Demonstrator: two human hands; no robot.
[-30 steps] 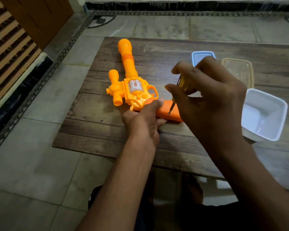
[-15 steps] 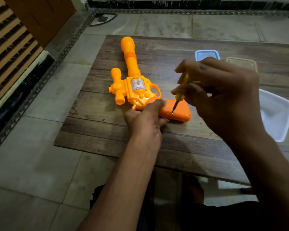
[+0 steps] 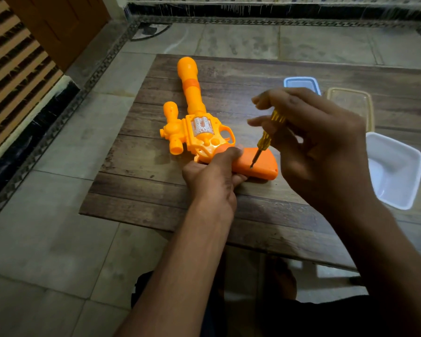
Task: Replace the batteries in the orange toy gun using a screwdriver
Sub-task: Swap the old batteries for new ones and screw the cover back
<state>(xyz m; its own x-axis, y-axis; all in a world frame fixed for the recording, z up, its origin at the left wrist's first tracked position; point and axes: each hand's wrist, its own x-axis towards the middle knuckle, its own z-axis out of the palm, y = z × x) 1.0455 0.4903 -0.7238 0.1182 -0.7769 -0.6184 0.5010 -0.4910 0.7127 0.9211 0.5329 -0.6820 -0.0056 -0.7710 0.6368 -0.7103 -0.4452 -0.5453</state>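
Unscrewing stage: left hand (image 3: 210, 181) pins the toy gun (image 3: 204, 132) down, right hand (image 3: 326, 152) pinches the screwdriver (image 3: 265, 139), tip on the grip. Next up, I'd guess, keep twisting without slipping.

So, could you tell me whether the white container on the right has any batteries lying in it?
No, the white container shows only its bare white inside, with nothing lying in the part that is visible.

A smooth, glossy plastic is seen on the toy gun (image 3: 199, 132). The table (image 3: 156, 147) is surfaced in matt, worn wood grain. The screwdriver (image 3: 265, 139) is formed of translucent yellow plastic with a dark metal shaft.
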